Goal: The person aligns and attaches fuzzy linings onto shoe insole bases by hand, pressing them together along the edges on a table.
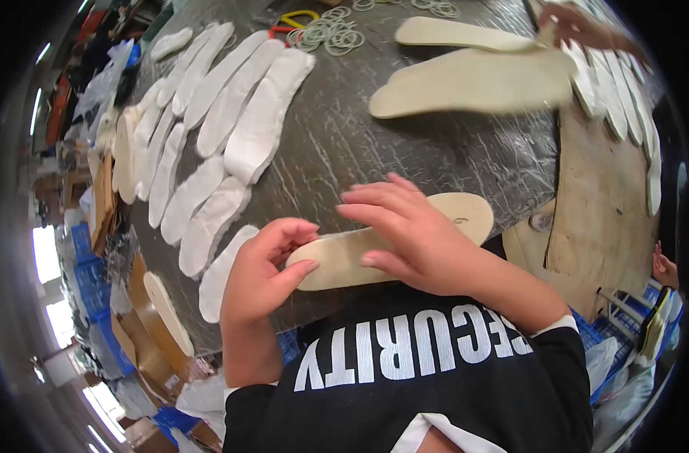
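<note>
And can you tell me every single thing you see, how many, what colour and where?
Held insole: 1, cream, in the hands
Insoles on the left: over ten, mostly white, left
Big insoles: 2, cream, upper right
Insoles at the far right: several, white, right
Rubber bands: many, pale green, top
Scissors handles: 2 loops, yellow and red, top
Table: 1, dark, middle
Sheet: 1, brown, right
Crates: several, blue, lower left
Other person's hand: 1, right edge; maybe another, blurred, top right
Shirt: 1, black with white letters, bottom
Left hand: 1, insole's left end
Right hand: 1, over the insole
</note>
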The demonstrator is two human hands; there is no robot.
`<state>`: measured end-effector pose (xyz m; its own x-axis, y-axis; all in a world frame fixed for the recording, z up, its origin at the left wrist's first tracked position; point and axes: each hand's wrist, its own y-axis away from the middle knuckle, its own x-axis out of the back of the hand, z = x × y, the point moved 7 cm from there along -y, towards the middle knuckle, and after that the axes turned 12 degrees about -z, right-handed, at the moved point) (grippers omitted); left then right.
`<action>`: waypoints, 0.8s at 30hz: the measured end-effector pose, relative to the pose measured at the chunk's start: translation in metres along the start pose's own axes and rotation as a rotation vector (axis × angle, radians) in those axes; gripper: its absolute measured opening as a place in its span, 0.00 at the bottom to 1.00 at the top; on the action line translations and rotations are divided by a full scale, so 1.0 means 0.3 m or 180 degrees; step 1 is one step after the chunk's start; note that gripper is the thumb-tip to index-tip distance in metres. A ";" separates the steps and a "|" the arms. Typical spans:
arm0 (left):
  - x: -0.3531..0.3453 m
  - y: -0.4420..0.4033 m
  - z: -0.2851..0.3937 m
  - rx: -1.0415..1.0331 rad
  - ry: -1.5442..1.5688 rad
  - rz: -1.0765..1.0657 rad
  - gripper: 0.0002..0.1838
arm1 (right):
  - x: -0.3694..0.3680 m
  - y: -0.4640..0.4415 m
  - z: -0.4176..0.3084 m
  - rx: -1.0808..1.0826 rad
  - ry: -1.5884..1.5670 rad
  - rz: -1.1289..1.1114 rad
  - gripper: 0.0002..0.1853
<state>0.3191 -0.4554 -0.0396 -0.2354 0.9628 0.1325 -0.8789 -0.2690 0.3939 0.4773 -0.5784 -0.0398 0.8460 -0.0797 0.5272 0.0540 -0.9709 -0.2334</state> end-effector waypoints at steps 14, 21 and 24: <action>0.000 0.060 -0.389 0.1226 0.1129 0.0295 0.14 | -0.119 -0.089 0.083 -0.0953 -0.1283 -0.0573 0.08; -0.008 0.034 -0.384 0.0801 0.1171 -0.0052 0.08 | -0.135 -0.082 0.074 -0.1352 -0.1666 -0.0562 0.06; -0.033 0.019 -0.366 0.0105 0.1706 0.0004 0.06 | -0.146 -0.077 0.080 -0.1428 -0.1654 -0.0532 0.06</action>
<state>0.2708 -0.4639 -0.1386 -0.4229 0.8373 -0.3465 -0.8670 -0.2626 0.4235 0.4518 -0.5471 -0.0771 0.9952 0.0884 0.0420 0.0761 -0.9690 0.2350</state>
